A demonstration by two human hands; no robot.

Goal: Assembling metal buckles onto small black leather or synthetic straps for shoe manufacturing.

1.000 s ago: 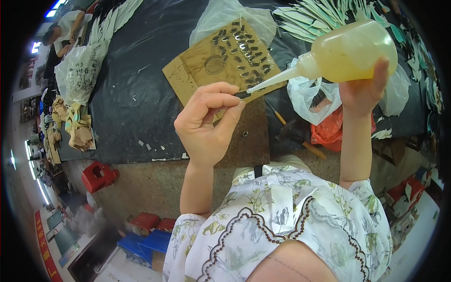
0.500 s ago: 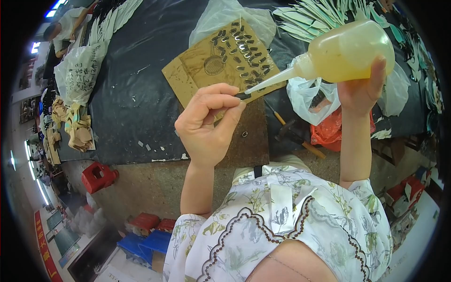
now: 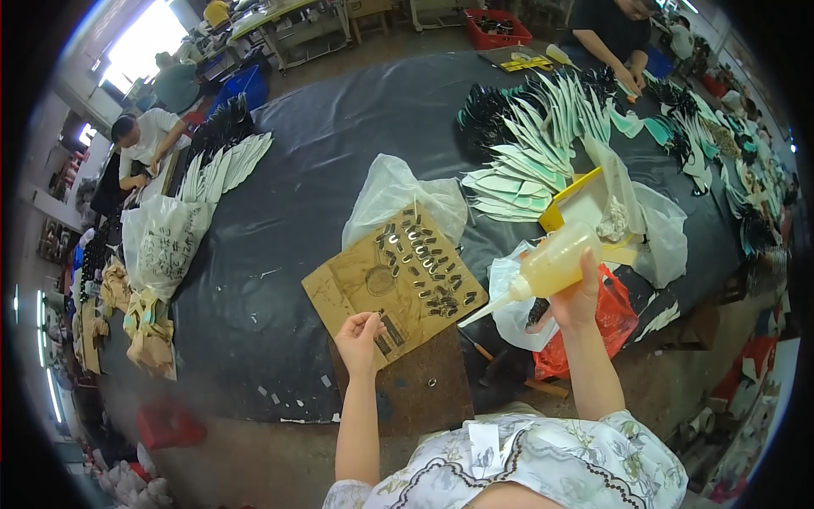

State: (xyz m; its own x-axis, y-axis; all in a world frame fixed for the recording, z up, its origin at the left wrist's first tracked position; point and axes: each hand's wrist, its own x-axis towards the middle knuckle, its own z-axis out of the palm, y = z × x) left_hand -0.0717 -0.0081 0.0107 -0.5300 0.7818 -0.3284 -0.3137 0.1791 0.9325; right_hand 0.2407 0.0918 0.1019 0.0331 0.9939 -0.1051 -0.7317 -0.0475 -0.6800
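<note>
My left hand (image 3: pixel 359 341) is closed in a pinch at the near edge of a brown cardboard sheet (image 3: pixel 335 288). A small dark piece barely shows at its fingertips. Several small black strips with shiny metal loops (image 3: pixel 430 265) lie in rows across the cardboard. My right hand (image 3: pixel 580 297) is wrapped round a translucent squeeze bottle (image 3: pixel 555 261) of yellowish liquid. The bottle is tilted, its long white nozzle pointing down and left, just off the cardboard's right corner and apart from the strips.
Right of the cardboard are a white plastic bag (image 3: pixel 515 329), a red bag (image 3: pixel 612 321) and a hammer (image 3: pixel 543 387). A yellow box (image 3: pixel 570 197) stands behind them, beside fanned white-green pieces (image 3: pixel 526 170). A metal ring (image 3: pixel 432 382) lies nearby. Co-workers sit at the table's far sides.
My view has lifted, showing more of the table. The bottle's nozzle has moved away from the small dark piece in my left hand, and my hands are farther apart.
</note>
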